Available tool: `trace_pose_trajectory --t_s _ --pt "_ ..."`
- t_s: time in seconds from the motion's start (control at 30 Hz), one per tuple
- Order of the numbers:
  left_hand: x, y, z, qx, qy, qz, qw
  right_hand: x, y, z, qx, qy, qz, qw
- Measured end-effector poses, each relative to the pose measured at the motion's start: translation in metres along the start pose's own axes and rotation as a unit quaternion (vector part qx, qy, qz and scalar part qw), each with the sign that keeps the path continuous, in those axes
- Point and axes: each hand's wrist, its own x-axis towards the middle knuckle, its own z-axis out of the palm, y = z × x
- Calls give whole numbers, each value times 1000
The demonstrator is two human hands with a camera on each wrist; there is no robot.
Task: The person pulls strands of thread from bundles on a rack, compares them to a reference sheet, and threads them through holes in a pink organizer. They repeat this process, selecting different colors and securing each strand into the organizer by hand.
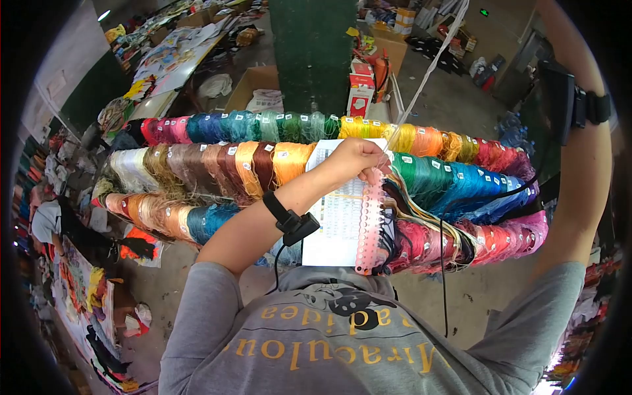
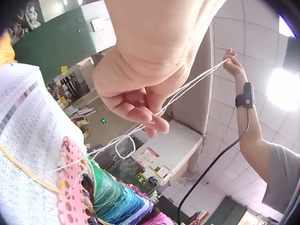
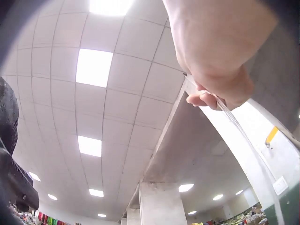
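Rack of embroidery floss skeins fills the middle of the head view in three coloured tiers. In front of it sits a printed colour chart, with a pink punched thread card along its 3 o'clock edge, long axis running 12 to 6. The white thread is the item in hand. It runs taut from the card's top end toward 1 o'clock on a steep diagonal and leaves the head view at the top edge. Left hand is the nearer to the card, at its 12 o'clock end, fingers curled and pinching the thread. Right hand is outside the head view; only its raised arm shows at 3 o'clock. The left wrist view supplies it: right hand at 1 o'clock, well apart, pinching the thread's far end, with a slack loop near the card. The right wrist view confirms fingers closed on the strand.
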Motion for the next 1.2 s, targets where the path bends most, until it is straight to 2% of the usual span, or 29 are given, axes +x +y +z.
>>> trace_pose_trajectory --t_s 0.07,0.1,0.17,0.2,0.27,0.33,0.4,0.47,0.5,0.57,0.6,0.63,0.67,0.73,0.77,0.8,0.83,0.9,0.93,0.97,1.03,1.1,1.2 --pt "0 -5 -4 -13 -8 -10 1000 5 -6 -5 29 63 31 997" --pt "1 -8 -6 -12 -7 -11 1000 3 -6 -10 30 63 31 997" --pt "3 -18 -8 7 -12 -22 1000 -12 -1 -6 25 94 -26 995" --pt "4 -28 -10 7 -11 -22 1000 -14 0 -19 35 26 -56 997" --pt "2 -49 -13 5 -4 -34 999 -13 -10 -14 46 115 -91 988" --pt "-2 -55 -13 41 -9 -51 998 -6 -17 -51 43 -13 -106 993" --pt "-4 -62 -12 89 -12 -91 992 -2 -33 -69 35 -29 -118 992" --pt "-6 -65 -10 89 -23 -92 991 1 -52 -80 -35 94 -98 990" --pt "-8 -66 -10 90 -33 -93 991 -3 -55 -86 -35 96 -98 990" --pt "-16 -69 -12 92 -13 -86 992 -27 -60 -78 -175 134 -67 973" --pt "-21 -71 -14 93 8 -79 993 -42 -68 -66 -179 281 -133 933" --pt "-27 -71 -18 93 9 -78 993 -52 -73 -48 -178 420 -196 868" --pt "-34 -72 -21 91 24 -104 990 -49 -102 -97 -286 298 -302 859" --pt "-49 -73 -24 76 30 -152 985 -121 -82 -44 -386 220 -398 803" --pt "-53 -74 -20 72 32 -155 985 -148 -65 -60 -384 218 -395 806" --pt "-59 -76 -16 34 19 -197 980 -190 -36 -84 -471 164 -285 819" --pt "-65 -80 -12 -3 5 -237 972 -230 -6 -99 -546 105 -169 814" --pt "-68 -91 -3 -31 -10 -263 964 -276 86 -24 -529 -89 -43 843" --pt "-68 -97 2 -42 -1 -262 964 -302 120 -21 -476 -99 99 868" --pt "-65 -101 4 -53 8 -260 964 -332 161 -29 -308 -39 274 910" --pt "-59 -105 6 -70 11 -259 963 -385 227 -40 -297 -18 349 888" --pt "-54 -106 7 -109 8 -278 954 -423 271 -47 -229 41 350 907" --pt "-48 -116 10 -97 18 -264 960 -425 281 -42 -259 58 386 883"
